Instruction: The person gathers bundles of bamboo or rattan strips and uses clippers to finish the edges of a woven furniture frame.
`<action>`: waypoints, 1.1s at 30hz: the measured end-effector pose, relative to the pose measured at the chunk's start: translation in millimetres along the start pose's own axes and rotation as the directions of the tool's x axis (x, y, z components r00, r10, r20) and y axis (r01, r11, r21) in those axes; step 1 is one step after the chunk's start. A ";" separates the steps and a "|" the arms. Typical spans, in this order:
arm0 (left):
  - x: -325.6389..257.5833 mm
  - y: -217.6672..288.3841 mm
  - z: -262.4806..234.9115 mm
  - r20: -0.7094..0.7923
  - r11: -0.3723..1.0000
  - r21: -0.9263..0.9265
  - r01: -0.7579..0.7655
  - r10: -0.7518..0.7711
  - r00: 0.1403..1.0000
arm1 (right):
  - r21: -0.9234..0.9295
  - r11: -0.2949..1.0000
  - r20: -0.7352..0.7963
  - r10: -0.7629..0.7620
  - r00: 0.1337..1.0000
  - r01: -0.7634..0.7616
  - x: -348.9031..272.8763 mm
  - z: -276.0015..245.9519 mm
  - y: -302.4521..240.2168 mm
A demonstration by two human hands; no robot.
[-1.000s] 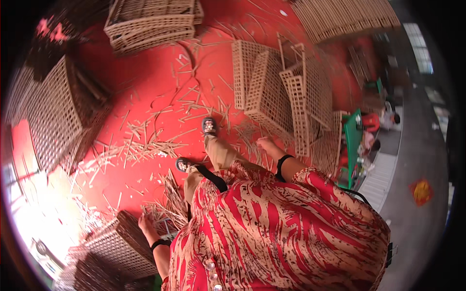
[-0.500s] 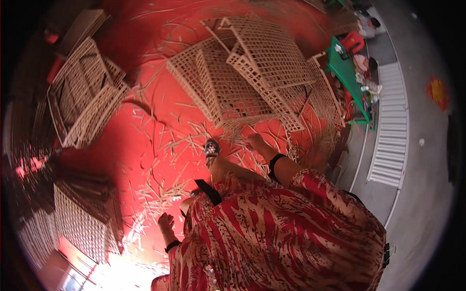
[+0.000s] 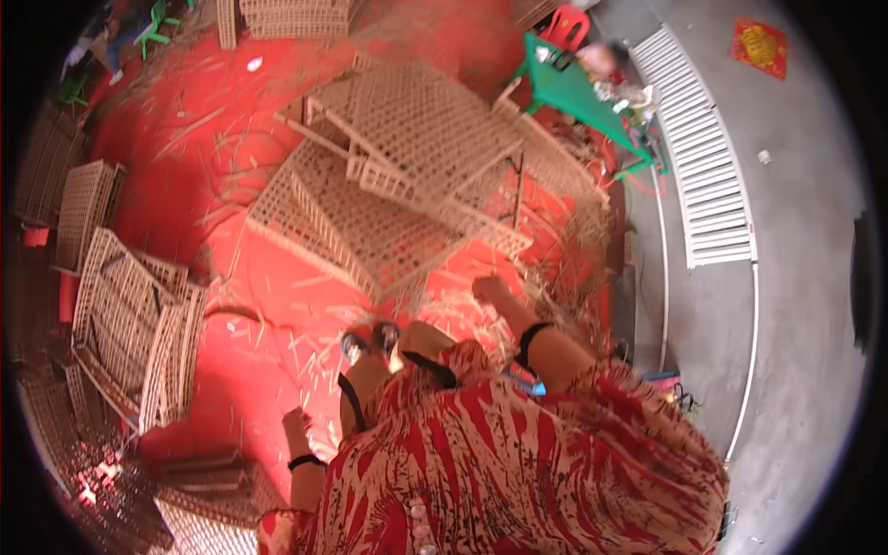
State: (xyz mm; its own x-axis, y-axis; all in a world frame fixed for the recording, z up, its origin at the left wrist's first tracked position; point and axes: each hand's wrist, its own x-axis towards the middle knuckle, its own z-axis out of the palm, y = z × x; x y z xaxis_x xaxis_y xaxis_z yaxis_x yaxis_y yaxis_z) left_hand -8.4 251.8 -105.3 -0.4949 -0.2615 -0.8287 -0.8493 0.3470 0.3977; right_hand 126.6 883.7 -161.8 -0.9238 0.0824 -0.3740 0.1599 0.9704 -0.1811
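Observation:
My left hand (image 3: 296,423) hangs low at my left side above the red floor covering (image 3: 240,370), with a black band on the wrist. Its fingers look loosely apart and hold nothing. My right hand (image 3: 487,290) is stretched ahead, also empty, its fingers curled in. Beyond it lies a large woven lattice panel (image 3: 416,120) with folded rims, resting slanted over another lattice panel (image 3: 370,240). Neither hand touches them. Loose cane-like strips (image 3: 578,245) lie nearest my right hand.
More woven lattice frames (image 3: 125,319) stand at the left, with others (image 3: 296,17) at the far side. A green table (image 3: 583,88) with small items and a red chair (image 3: 566,28) stand at the far right. A white ridged strip (image 3: 703,157) runs along the grey floor.
The view has turned, so the large panels sit farther left and the grey floor shows more. My feet are now close together. Both hands still hang without holding anything.

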 end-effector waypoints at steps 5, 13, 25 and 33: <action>64.3 129.4 61.7 0.198 0.984 0.042 -0.171 0.160 0.967 | 0.956 0.258 -0.032 0.560 0.828 -0.137 -49.0 -19.4 38.1; 11.0 272.8 227.5 0.295 0.859 -0.107 -0.500 0.508 0.809 | 0.754 0.535 -0.160 0.713 0.682 -0.382 35.2 -68.6 132.8; -32.8 332.9 534.6 0.219 0.903 -0.026 -0.429 0.424 0.879 | 0.708 0.432 -0.008 0.796 0.605 -0.559 200.9 -50.5 295.1; -50.5 348.3 615.0 -0.004 0.965 0.147 -0.216 0.219 0.976 | 0.667 -0.699 0.732 0.552 0.399 -0.258 249.2 -81.6 309.5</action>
State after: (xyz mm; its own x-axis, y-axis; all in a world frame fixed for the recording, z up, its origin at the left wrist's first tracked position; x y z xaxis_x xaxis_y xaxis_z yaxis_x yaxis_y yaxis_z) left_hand -166.4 939.8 -167.2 -0.6693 -0.1826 -0.7202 -0.6860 0.5241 0.5046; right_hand -82.5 1223.1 -236.8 -0.0260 0.4019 -0.9153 0.3585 -0.8510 -0.3838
